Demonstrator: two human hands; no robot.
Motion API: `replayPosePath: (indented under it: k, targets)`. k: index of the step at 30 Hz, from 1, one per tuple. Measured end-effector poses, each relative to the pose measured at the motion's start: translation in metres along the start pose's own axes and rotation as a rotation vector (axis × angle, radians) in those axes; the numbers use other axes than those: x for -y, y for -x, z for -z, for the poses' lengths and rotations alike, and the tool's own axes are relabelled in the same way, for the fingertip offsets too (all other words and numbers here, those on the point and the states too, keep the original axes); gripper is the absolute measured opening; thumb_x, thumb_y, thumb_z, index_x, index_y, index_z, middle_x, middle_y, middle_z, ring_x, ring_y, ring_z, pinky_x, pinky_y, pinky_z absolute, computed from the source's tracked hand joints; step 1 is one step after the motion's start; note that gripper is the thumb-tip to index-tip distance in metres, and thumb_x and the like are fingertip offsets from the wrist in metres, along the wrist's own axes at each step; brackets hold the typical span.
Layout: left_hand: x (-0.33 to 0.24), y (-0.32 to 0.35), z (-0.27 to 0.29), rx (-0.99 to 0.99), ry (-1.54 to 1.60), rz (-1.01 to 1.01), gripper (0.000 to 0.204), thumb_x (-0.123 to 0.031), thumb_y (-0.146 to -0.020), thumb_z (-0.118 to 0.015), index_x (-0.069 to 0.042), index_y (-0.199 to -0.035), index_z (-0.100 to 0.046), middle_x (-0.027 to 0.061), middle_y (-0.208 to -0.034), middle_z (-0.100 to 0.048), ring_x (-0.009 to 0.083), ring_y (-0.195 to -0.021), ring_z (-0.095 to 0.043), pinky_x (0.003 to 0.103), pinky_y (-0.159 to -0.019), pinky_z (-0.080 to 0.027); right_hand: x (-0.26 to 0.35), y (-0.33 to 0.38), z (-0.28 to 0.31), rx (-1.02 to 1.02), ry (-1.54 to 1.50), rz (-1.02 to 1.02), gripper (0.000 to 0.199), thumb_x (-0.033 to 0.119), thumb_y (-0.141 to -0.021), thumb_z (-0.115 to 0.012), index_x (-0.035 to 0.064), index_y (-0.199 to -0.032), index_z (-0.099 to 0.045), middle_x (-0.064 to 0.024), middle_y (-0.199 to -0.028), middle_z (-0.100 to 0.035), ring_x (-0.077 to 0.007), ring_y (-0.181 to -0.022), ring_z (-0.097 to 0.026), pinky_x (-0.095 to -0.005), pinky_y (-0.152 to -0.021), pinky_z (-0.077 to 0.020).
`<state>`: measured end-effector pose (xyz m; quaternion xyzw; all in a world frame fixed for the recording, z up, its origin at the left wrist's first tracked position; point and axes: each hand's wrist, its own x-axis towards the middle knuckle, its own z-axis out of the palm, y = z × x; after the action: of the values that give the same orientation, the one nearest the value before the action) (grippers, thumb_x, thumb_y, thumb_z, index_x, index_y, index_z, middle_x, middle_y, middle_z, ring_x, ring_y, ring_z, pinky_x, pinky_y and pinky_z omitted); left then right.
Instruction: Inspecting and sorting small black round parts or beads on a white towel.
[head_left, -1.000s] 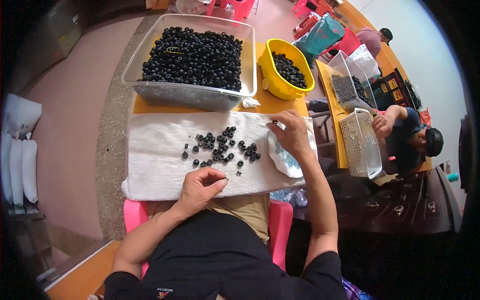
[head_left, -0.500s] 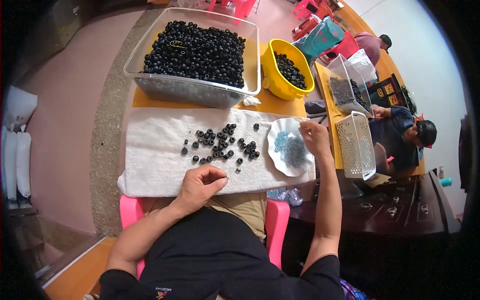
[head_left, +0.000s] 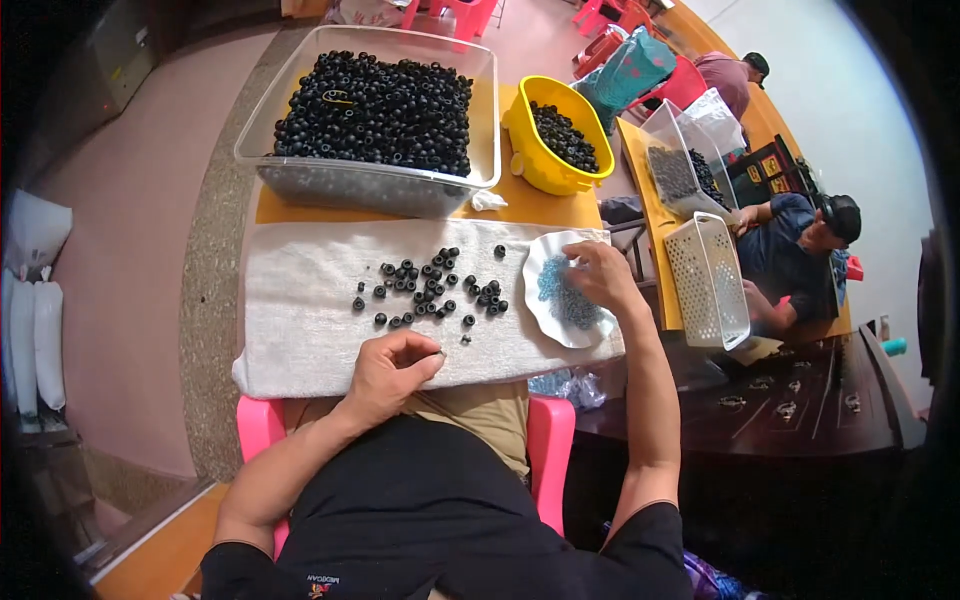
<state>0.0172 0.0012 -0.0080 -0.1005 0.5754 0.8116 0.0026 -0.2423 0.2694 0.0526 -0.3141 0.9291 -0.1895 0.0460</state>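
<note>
My left hand (head_left: pixel 392 375) is above the front of the white towel (head_left: pixel 300 345), thumb and fingertips pinched together. A tiny piece at the fingertips is too small to name. Over the scalloped white plate (head_left: pixel 537 311) hovers my right hand (head_left: pixel 606 278), its fingers bent down and slightly apart. Small pale blue bits (head_left: pixel 572 302) lie heaped on that plate, partly hidden by the hand. Several round black pieces with holes (head_left: pixel 432 290), like beads, are scattered on the towel. A smaller dark piece (head_left: pixel 466 339) sits apart, just beyond my left fingertips.
At the back stands a clear plastic bin (head_left: pixel 368 178) full of black pieces, beside a yellow tub (head_left: pixel 553 174) of similar ones. To the right, a person (head_left: pixel 785 250) works near a white perforated basket (head_left: pixel 715 285) and another clear bin (head_left: pixel 690 190).
My right hand has moved left from the plate's far right rim to over the blue bits, its pinch loosened. The left hand keeps its pinch. The whole view has shifted slightly.
</note>
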Motion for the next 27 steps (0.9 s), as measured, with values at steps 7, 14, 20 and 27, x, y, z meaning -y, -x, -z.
replayPosePath:
  k: [7,14,20,27]
  targets:
    - [0.0,0.0,0.002,0.006,-0.002,-0.024,0.01,-0.006,-0.086,-0.069,-0.002,-0.095,-0.065,0.0013,-0.084,-0.066,0.0065,-0.072,-0.06,0.022,-0.064,-0.05,0.009,-0.004,-0.009,-0.006,0.127,0.048,0.022,0.008,-0.075,-0.067,0.0023,-0.095,-0.072,-0.0152,-0.093,-0.07,-0.0305,-0.088,-0.067,-0.0378,-0.083,-0.052]
    - [-0.003,0.0,0.0,0.008,-0.003,-0.013,0.011,-0.006,-0.086,-0.07,-0.002,-0.095,-0.065,0.0014,-0.083,-0.066,0.0063,-0.072,-0.06,0.022,-0.064,-0.05,0.008,0.003,-0.012,-0.145,-0.077,0.031,0.015,0.001,-0.077,-0.069,0.0003,-0.091,-0.071,-0.0148,-0.086,-0.071,-0.0214,-0.077,-0.068,-0.0303,-0.072,-0.0531]
    - [-0.002,0.0,0.0,0.013,0.007,-0.015,0.011,-0.006,-0.086,-0.07,-0.002,-0.095,-0.066,0.0007,-0.083,-0.065,0.0057,-0.072,-0.059,0.021,-0.064,-0.049,-0.003,0.014,-0.018,-0.235,-0.202,-0.004,0.009,-0.001,-0.08,-0.07,-0.0019,-0.089,-0.07,-0.0095,-0.078,-0.07,-0.0124,-0.069,-0.065,-0.0249,-0.065,-0.0514]
    - [-0.001,0.0,0.001,0.016,-0.005,-0.018,0.01,-0.006,-0.086,-0.069,-0.002,-0.095,-0.065,0.0003,-0.083,-0.065,0.0054,-0.072,-0.058,0.021,-0.063,-0.049,0.0,0.021,-0.017,-0.276,-0.171,0.048,0.01,-0.005,-0.08,-0.067,-0.0012,-0.089,-0.069,-0.0088,-0.084,-0.07,-0.0137,-0.077,-0.066,-0.0254,-0.07,-0.0513]
